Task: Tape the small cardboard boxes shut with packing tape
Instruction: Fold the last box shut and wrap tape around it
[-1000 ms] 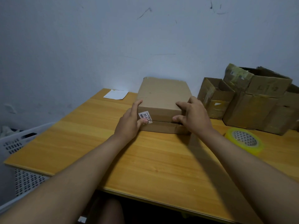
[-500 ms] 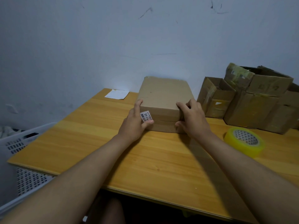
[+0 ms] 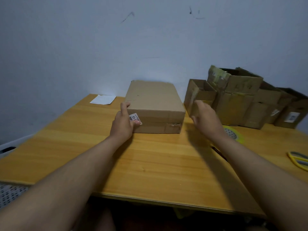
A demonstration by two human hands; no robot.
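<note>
The left hand [image 3: 122,124] holds the near left corner of the closed cardboard box [image 3: 154,105] in the middle of the table [image 3: 150,164], thumb on its label [image 3: 134,118], while the right hand [image 3: 204,117] hangs just beside it, fingers loose and empty.

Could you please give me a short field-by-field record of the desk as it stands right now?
surface: orange wooden table
work item: closed brown cardboard box, white label on its near face
left hand: holds the box's left near corner, thumb on the label
right hand: off the box, fingers relaxed, holding nothing
tape: yellow roll of packing tape, flat on the table, partly behind the right wrist
tool: yellow-handled scissors at the right edge
stack: worn brown cardboard boxes by the wall, right
paper: white sheet, far left corner
</note>
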